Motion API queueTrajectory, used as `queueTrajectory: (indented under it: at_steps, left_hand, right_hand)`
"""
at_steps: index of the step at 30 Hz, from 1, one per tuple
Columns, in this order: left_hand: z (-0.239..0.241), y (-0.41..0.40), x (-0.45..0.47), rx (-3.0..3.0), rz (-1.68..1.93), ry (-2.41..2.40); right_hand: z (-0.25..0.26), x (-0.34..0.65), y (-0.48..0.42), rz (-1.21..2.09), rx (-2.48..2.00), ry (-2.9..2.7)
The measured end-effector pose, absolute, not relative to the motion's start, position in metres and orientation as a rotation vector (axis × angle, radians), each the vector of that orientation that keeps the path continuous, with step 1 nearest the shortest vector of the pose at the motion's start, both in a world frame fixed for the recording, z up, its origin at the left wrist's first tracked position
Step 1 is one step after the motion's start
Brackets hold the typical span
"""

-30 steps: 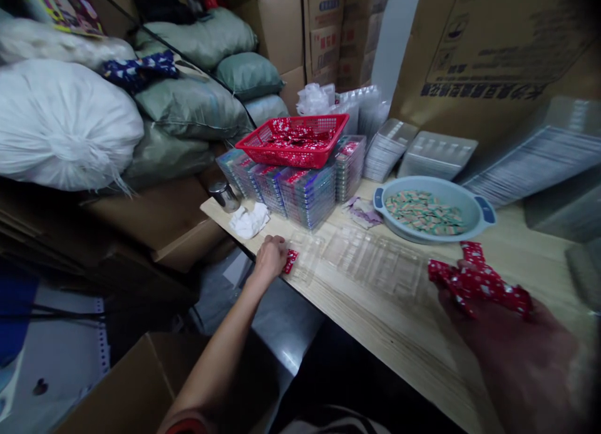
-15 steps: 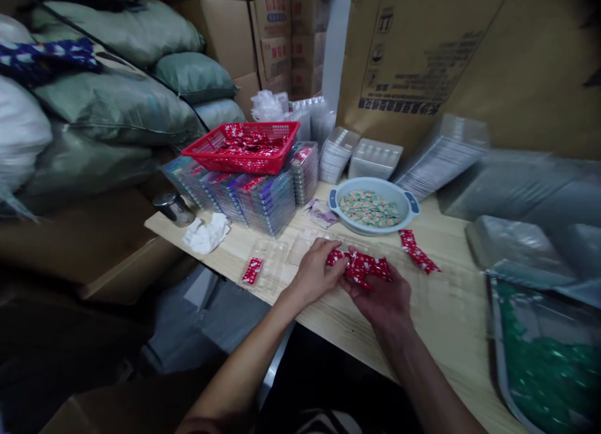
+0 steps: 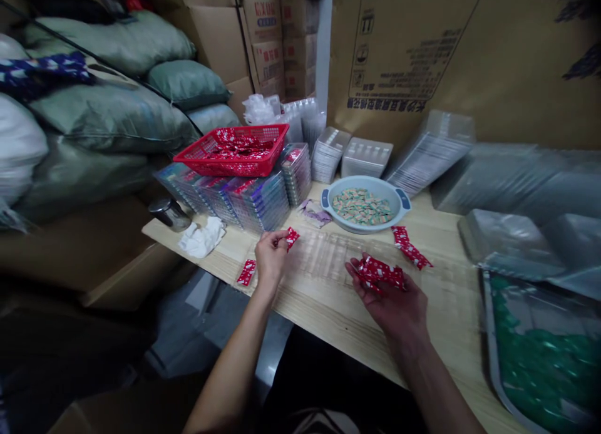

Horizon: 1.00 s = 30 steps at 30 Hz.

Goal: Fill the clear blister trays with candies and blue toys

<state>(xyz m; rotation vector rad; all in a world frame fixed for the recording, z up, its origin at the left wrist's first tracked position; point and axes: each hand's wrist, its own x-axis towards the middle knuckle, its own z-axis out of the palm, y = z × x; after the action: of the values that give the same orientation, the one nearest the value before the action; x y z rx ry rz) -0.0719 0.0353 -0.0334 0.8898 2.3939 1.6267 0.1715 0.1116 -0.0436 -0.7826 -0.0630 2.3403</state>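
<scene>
Left hand (image 3: 271,260) moved away from right hand (image 3: 399,305).
Left pinching single packet (image 3: 292,237); right palm-up, cupping red packets (image 3: 379,273).

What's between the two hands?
Clear plastic trays lie on the table between the left hand, pinching a red packet, and the right hand, holding more packets, in the head view.

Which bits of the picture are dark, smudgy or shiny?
In the head view, the lower left sinks into deep shadow; the stacked clear plastic trays at far right look smeared; the green packets below them glint; the red packets in the right hand show white markings.
</scene>
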Motion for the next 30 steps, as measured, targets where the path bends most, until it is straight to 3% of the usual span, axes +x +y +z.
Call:
queueTrajectory:
  at_steps: [11,14,17,20,25,30]
  left_hand:
    - [-0.045,0.019,-0.049,1.276,0.601,2.898]
    - [-0.034,0.022,-0.036,1.338,0.752,2.891]
    - [-0.020,0.031,-0.008,1.685,1.007,2.314]
    - [-0.015,0.045,0.024,1.883,0.938,1.806]
    - [-0.023,0.069,0.057,1.778,0.895,1.827]
    - [-0.025,0.074,0.062,1.486,1.303,1.704]
  right_hand:
    - [-0.041,0.187,0.096,2.341,-0.742,-0.131]
    - [-0.039,0.187,0.093,2.350,-0.714,-0.119]
    - [-0.040,0.184,0.089,2.379,-0.671,-0.090]
    - [-0.045,0.181,0.087,2.346,-0.677,-0.046]
    - [-0.051,0.189,0.091,2.336,-0.619,-0.063]
    - [-0.051,0.206,0.099,2.286,-0.590,-0.085]
